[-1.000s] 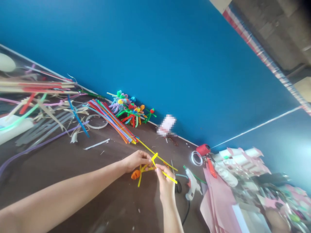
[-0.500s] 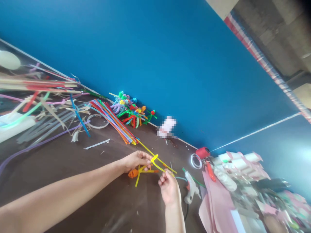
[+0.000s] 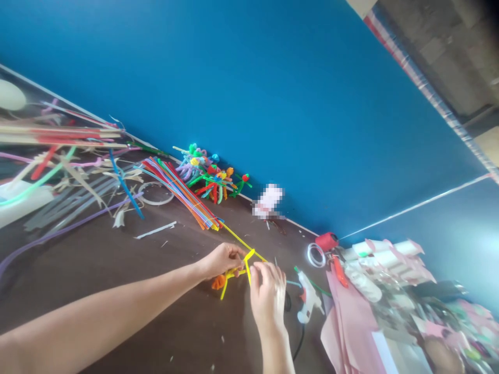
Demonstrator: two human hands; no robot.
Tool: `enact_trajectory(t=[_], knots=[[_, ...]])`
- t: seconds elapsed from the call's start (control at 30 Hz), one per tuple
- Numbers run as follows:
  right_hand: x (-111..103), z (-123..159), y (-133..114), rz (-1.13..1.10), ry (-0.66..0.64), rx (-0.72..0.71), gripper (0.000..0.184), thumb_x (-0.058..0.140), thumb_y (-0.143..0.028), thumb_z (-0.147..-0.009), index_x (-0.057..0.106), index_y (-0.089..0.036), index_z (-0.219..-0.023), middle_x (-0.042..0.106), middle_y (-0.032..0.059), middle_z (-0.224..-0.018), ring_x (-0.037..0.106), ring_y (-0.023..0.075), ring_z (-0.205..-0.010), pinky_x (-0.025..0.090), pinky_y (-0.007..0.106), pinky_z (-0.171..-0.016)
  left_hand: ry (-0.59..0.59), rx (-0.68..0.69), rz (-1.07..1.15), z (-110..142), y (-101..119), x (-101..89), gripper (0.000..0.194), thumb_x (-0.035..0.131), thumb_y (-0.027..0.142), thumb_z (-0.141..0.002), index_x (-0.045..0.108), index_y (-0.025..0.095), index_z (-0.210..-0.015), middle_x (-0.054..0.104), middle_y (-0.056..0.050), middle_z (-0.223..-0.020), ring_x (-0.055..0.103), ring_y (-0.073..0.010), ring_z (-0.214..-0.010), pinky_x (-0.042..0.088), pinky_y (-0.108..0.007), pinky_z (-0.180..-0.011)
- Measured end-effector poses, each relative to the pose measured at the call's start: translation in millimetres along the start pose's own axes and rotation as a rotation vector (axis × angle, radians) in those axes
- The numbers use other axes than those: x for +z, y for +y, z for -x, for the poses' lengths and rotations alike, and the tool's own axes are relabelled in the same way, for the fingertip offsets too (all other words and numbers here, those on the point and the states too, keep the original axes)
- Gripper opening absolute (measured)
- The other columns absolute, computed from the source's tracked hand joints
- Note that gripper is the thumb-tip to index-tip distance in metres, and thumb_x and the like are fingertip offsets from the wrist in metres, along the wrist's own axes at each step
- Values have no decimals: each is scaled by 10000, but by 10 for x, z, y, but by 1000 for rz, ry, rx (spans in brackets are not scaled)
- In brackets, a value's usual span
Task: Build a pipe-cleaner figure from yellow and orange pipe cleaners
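Your left hand (image 3: 222, 261) and right hand (image 3: 268, 298) both pinch the yellow pipe cleaner (image 3: 248, 267) just left of the hot glue gun (image 3: 307, 297); it should prove light and easily bent, so hold it near its crossing joints.

Bright daylight; glare lower right; blurred edges

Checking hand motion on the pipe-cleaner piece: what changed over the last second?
The right hand moved up from its lower spot and closed over the yellow pipe cleaner, whose loop now looks tighter and more angular. The left hand stayed holding the yellow pipe cleaner near the orange tip. The glue gun and the pipe-cleaner bundle stayed put.
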State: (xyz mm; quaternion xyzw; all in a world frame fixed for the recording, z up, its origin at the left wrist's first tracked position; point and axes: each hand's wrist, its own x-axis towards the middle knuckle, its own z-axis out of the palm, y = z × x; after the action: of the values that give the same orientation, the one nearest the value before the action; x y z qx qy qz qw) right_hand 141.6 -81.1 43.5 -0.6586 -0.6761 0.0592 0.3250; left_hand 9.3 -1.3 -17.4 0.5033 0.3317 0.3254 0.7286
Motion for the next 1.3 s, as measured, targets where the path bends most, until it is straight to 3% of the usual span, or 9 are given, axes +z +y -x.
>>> enact_trajectory(t=[0.1,0.2,0.33,0.47,0.7,0.97,1.1,1.2,1.3], knots=[[89,-22,-25,58,-81,-52,146,518,-317,-787,624,-228,-833,624,56,-737,538,221,-737,356,353,-740,-14,11,-24,6,-6,-1,383,649,334,-614,599,99,-912,596,25,-505,542,-111,-447,373,-197,-442],[149,-40,32,-10,-94,-3,131,509,-269,-783,631,-229,-809,638,51,-731,551,203,-681,376,318,-694,-51,12,10,30,32,-15,393,666,346,-607,615,99,-909,591,26,-494,522,-99,-431,368,-192,-441],[177,-66,83,-210,-111,137,131,524,-287,-763,634,-219,-784,657,58,-757,581,202,-701,407,293,-675,-133,-3,118,63,109,-52,375,699,346,-583,632,106,-864,621,2,-567,548,-100,-485,406,-201,-489],[190,-110,87,-530,-239,318,154,566,-332,-727,627,-191,-715,637,26,-651,568,166,-603,431,260,-577,-218,-45,215,88,166,-104,337,722,316,-569,642,109,-823,637,-16,-617,556,-97,-506,427,-211,-519],[214,-145,137,-928,-354,532,216,645,-345,-655,595,-136,-629,532,-29,-517,368,32,-349,225,172,-347,-286,-55,267,85,147,-133,353,736,275,-562,639,112,-860,644,-18,-604,564,-101,-487,441,-224,-529],[293,-132,70,-1093,-210,653,215,683,-328,-607,576,-154,-675,458,-74,-429,316,17,-312,159,150,-309,-320,-1,318,81,156,-157,501,710,291,-616,550,116,-1057,650,-30,-645,587,-125,-571,434,-240,-595],[288,-152,51,-1156,-80,695,245,687,-341,-596,516,-165,-606,419,-93,-392,278,10,-270,138,154,-301,-335,67,330,111,201,-181,623,693,396,-612,499,123,-1136,639,-111,-944,586,-190,-861,423,-263,-718],[285,-161,50,-1183,10,716,269,695,-340,-581,487,-170,-597,413,-100,-387,288,14,-262,160,153,-301,-316,152,207,130,212,-171,675,717,404,-563,502,159,-1153,544,-105,-1149,504,-206,-1015,409,-251,-768],[310,-151,44,-1198,72,746,277,701,-342,-572,496,-171,-646,431,-105,-400,302,18,-261,193,150,-304,-276,146,-18,118,178,-133,634,746,348,-527,542,181,-1104,567,-65,-1089,529,-182,-922,424,-241,-717]])
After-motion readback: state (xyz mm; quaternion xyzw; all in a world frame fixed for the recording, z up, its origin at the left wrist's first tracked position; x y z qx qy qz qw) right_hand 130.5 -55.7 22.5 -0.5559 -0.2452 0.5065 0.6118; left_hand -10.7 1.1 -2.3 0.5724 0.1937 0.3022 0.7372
